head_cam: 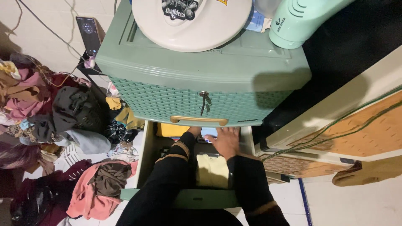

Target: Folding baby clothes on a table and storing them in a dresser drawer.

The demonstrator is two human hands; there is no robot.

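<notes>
A heap of clothes point(50, 113) in pink, black, brown and grey lies on the floor at the left, with a pink and brown bundle point(100, 188) nearer the camera and a phone point(88, 33) propped against the wall behind. Beside it stands a green plastic cabinet point(201, 79) with a woven-pattern front, a gold handle point(199, 121) and a key point(204, 100) hanging in its lock. Its lower drawer point(146, 155) is pulled open, and folded clothes lie inside: a yellow piece point(171, 130) at the back, a pale yellow one point(211, 169) in the middle. The left hand point(193, 131) reaches deep under the upper drawer front; most of it is hidden, so whether it is spread or gripping cannot be told. The right hand point(226, 140) lies flat with fingers spread on the clothes at the back of the drawer. Both arms wear black sleeves with gold bands. On the cabinet top sit a white round lid point(192, 25) and a mint hair dryer point(297, 21), both cut off by the frame. To the right are a cream wooden panel point(347, 125) and white floor tiles point(360, 201).
</notes>
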